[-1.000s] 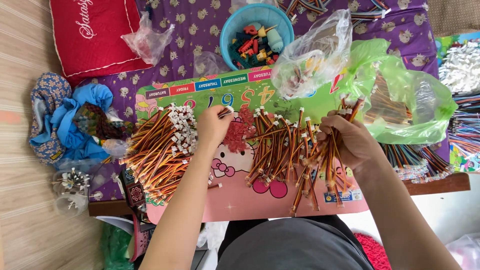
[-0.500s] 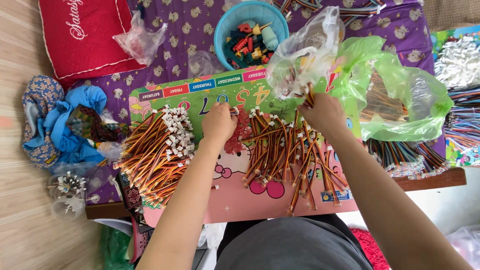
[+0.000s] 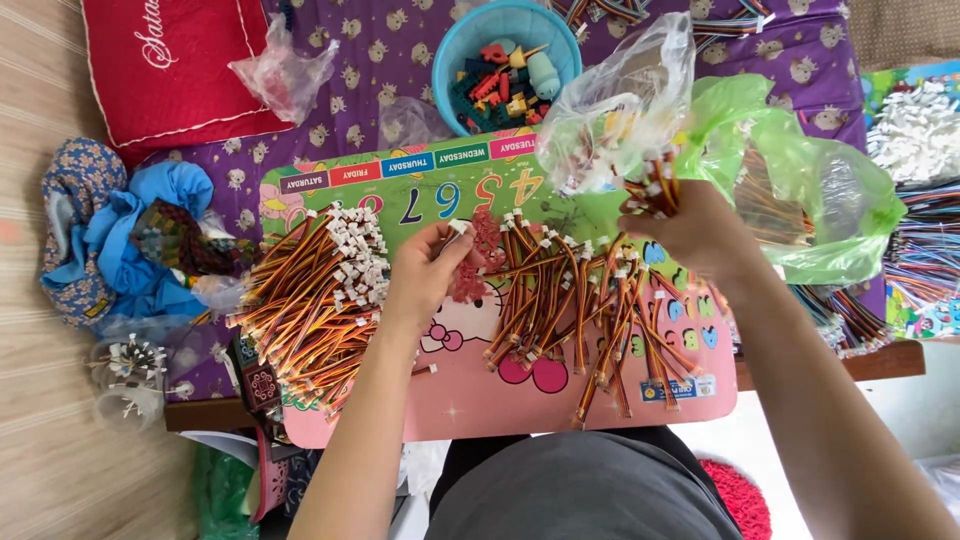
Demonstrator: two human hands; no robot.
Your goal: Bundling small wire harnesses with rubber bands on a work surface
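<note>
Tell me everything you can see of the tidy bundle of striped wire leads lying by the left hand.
The tidy bundle of short wire leads lies on the left part of the pink and green children's board, slanting from lower left up to upper right. Each lead looks like thin orange, red and dark wires, ending in a small white plastic connector; the connectors cluster at the upper right end. The left hand is right beside that end, a white connector at its fingertips. A looser heap lies apart, further right.

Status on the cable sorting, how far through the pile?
Done: a neat stack of wire leads lies aligned at left. In hand: right hand grips a small bunch of leads; left hand pinches one connector. Left: a loose, crisscrossed pile mid-board, roughly as large.
</note>
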